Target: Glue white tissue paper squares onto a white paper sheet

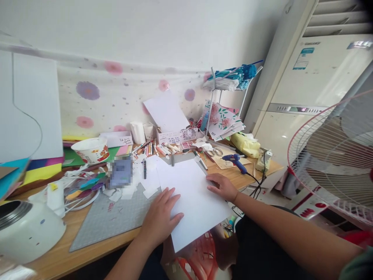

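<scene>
A large white sheet of paper (192,194) lies on the wooden desk, overhanging its front edge. My left hand (161,216) rests flat on the sheet's left side, fingers stretched out. My right hand (223,186) touches the sheet's right edge with loosely curled fingers spread, holding nothing. Under the sheet's left part lies a grey cutting mat (110,214).
Paper scraps, pens and pencils (154,149) and a blue glue gun (236,161) clutter the desk. A paper bowl (91,149), coloured card (43,167) and a white pot (26,229) sit left. A fan (335,155) and air conditioner (314,77) stand right.
</scene>
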Tool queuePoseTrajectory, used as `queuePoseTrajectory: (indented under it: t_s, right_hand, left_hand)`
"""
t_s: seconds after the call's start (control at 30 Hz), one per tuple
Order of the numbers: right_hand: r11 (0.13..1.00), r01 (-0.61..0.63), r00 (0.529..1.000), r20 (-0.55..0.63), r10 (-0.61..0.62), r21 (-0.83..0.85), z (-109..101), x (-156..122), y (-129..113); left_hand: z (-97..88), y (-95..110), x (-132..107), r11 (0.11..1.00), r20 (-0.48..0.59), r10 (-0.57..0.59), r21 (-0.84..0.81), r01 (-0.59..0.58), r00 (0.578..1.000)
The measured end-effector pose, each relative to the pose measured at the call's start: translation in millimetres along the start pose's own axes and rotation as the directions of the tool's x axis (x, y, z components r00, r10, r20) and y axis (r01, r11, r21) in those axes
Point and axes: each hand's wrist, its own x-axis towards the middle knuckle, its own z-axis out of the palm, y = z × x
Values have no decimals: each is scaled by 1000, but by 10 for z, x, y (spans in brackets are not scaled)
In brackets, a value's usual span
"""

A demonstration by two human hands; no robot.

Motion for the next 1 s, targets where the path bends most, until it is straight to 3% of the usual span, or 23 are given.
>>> queuePoseTrajectory:
  t_s: [0.17,0.37,0.5,0.63,0.73,0.9,1.0]
  right_hand:
    - [1000,-6,997,78,5,17,-75,73,-27]
    - [998,53,949,310,-57,22,-325,165,-78]
    - [985,169,869,475,-138,-22,-435,189,-249]
    - [957,278,744,647,-163,-79,-398,237,-416]
    - [956,279,693,709,-132,-94,-317,263,-458]
    - [951,249,723,689,-57,-182,-216,218,-389]
    - [949,239,745,666,-42,-207,-190,171,-308]
  left_hand:
    - [-18,-4,0,999,23,3,48,-4,1000]
    - [-97,54,-26,998,111,-16,65,9,994]
    - [-198,105,21,998,248,-43,65,28,968]
    - [-267,82,182,996,358,37,59,-63,933]
    - [-281,45,308,990,420,112,27,-136,901]
    - [-123,-34,342,953,446,242,56,-297,862]
    - [96,-111,283,889,300,375,152,-432,877]
